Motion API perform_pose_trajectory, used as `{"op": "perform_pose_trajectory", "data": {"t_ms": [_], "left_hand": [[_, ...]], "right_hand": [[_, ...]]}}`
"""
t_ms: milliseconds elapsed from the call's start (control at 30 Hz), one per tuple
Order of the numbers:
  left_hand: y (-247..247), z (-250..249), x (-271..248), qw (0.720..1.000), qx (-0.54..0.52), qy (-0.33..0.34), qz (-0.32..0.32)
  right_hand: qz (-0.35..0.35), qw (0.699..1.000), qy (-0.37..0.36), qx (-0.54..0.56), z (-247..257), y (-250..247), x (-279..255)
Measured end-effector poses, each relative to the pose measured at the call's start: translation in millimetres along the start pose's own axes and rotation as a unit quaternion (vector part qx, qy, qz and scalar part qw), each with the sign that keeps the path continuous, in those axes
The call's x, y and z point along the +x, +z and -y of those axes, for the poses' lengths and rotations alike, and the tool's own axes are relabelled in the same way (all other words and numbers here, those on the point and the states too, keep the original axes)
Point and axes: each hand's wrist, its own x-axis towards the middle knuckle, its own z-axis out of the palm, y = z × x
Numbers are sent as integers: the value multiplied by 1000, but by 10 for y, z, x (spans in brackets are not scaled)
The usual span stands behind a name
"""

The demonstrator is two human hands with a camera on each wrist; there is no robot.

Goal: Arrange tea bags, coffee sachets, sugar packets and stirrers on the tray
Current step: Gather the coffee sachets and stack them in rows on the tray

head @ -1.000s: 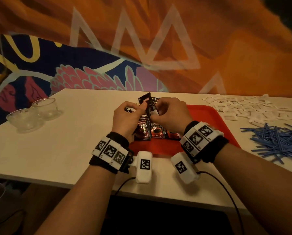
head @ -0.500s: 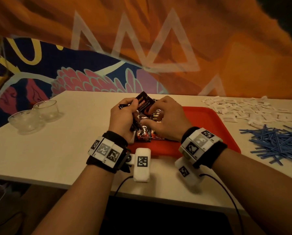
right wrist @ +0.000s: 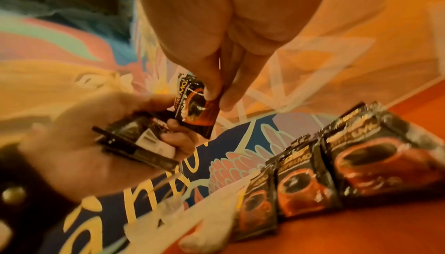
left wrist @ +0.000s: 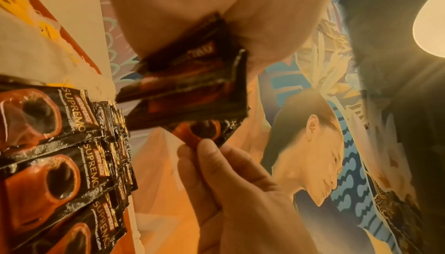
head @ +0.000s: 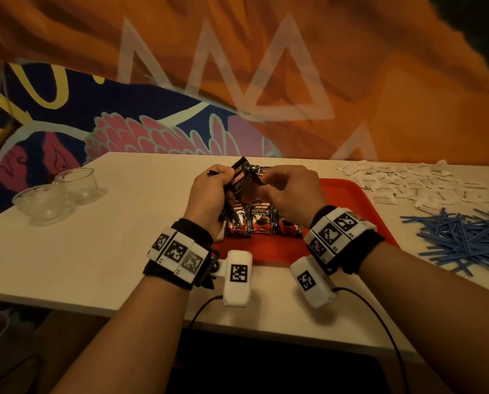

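Above the smooth red plastic tray [head: 359, 211], the left hand [head: 209, 199] grips a fanned stack of sachets [right wrist: 135, 144] while the right hand [head: 293, 194] pinches one glossy black coffee sachet [head: 244, 182] by its crimped edge. More flat sachets [head: 261, 221] lie in an overlapping row on the tray.

The left hand [left wrist: 192, 7] fills the top of the left wrist view and grips a fanned stack of coffee sachets [left wrist: 190, 86], dark with red print. Below it, the right hand [left wrist: 240, 191] reaches up, and its fingers [left wrist: 207, 155] pinch the lowest sachet [left wrist: 204, 130] of the fan by its corner. At left, 3 sachets marked SUPREMO [left wrist: 60, 163] lie overlapping in a row on the red tray [left wrist: 79, 48]. A pale tabletop [left wrist: 72, 1] shows beyond the tray, and a painted mural [left wrist: 313, 153] fills the right.
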Motion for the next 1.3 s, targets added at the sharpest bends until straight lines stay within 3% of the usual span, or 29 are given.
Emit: {"op": "perform_pose_trajectory", "data": {"t_ms": [233, 367, 533, 733, 1300], "left_hand": [[-20, 53, 25, 998, 52, -37, -21], [-139, 81, 88, 996, 38, -28, -80], [-327, 107, 141, 992, -5, -45, -115], [-458, 141, 136, 992, -22, -54, -112], [-542, 256, 216, 991, -43, -69, -104]], "right_hand": [[33, 982, -119, -146, 53, 89, -37], [123, 983, 29, -135, 40, 107, 21], [247, 943, 153, -161, 4, 191, 70], [298, 911, 264, -109, 17, 318, 114], [298, 907, 278, -106, -29, 488, 124]]}}
